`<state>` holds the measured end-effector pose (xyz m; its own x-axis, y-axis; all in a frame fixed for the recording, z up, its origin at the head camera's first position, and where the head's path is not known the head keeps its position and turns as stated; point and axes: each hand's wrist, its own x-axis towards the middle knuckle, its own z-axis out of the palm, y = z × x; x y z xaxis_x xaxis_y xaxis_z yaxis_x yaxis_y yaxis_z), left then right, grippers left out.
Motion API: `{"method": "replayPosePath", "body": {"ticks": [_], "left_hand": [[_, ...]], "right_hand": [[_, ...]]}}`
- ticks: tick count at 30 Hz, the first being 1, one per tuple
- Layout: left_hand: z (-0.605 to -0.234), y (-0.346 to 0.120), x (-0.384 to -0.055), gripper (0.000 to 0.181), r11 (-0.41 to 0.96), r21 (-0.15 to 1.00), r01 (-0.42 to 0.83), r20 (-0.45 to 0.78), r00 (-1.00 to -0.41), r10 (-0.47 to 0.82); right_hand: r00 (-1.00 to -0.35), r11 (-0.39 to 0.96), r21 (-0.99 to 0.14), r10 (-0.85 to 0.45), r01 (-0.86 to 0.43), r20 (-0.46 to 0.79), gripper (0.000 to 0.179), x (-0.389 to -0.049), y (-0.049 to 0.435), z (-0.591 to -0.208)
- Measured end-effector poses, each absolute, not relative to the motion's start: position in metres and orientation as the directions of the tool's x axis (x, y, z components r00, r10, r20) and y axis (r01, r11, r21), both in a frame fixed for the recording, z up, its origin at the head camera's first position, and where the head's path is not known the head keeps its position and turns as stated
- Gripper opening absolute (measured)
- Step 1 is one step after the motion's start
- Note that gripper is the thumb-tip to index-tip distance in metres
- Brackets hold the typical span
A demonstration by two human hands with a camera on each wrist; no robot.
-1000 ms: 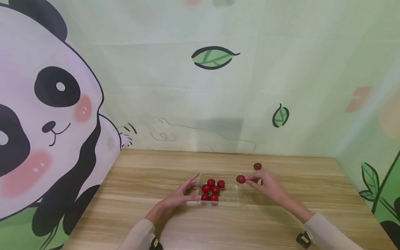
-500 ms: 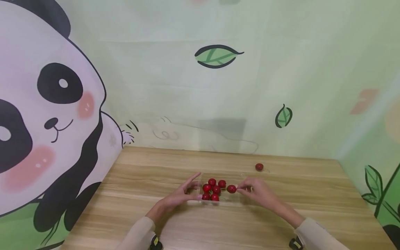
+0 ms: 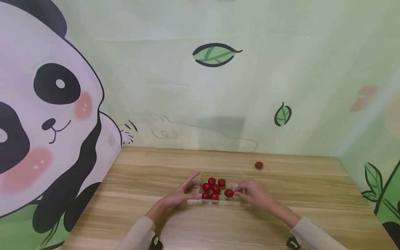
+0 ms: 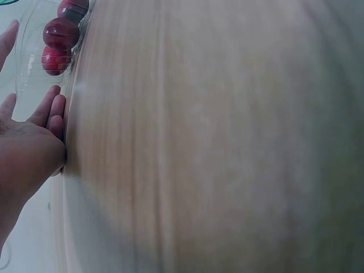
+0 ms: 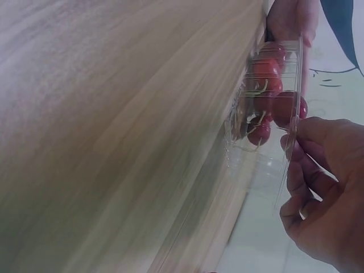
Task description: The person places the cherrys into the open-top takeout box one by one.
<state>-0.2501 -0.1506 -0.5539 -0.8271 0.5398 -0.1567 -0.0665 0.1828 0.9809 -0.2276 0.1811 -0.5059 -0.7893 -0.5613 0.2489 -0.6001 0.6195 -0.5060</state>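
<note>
A clear plastic box (image 3: 229, 202) on the table has several dark red cherries (image 3: 215, 188) grouped in its left part. My left hand (image 3: 175, 197) rests at the box's left end, thumb and forefinger spread along it. In the left wrist view those fingers (image 4: 45, 108) are extended against the box wall, not gripping it. With thumb and fingertips my right hand (image 3: 254, 195) pinches one cherry (image 3: 229, 193) over the right part of the box. The right wrist view has this held cherry (image 5: 291, 108) level with the box's rim.
One loose cherry (image 3: 259, 165) with a thin stem lies on the wooden table (image 3: 156, 163), behind and to the right of the box. A fabric backdrop (image 3: 150, 69) with a printed panda and leaves rises at the table's far edge.
My right hand has carried the pinched cherry leftward and down, from beyond the box's right rear corner to over its inside. The left hand keeps its place at the box.
</note>
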Motion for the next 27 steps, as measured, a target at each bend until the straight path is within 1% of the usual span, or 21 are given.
{"method": "replayPosePath", "body": {"ticks": [12,19,27], "left_hand": [[-0.555,-0.150,-0.249,0.091,0.180,0.980,-0.081,-0.166,-0.832,0.530],[-0.556,-0.150,-0.248,0.091,0.180,0.980,-0.089,-0.173,-0.832,0.528],[-0.556,-0.151,-0.250,0.091,0.188,0.979,-0.080,-0.170,-0.833,0.527]], "right_hand": [[-0.734,0.605,-0.426,-0.621,-0.672,0.275,0.006,-0.230,0.171,-0.510],[-0.774,0.655,-0.425,-0.589,-0.625,0.233,0.005,-0.230,0.167,-0.513],[-0.768,0.656,-0.404,-0.584,-0.637,0.262,0.007,-0.230,0.165,-0.515]]}}
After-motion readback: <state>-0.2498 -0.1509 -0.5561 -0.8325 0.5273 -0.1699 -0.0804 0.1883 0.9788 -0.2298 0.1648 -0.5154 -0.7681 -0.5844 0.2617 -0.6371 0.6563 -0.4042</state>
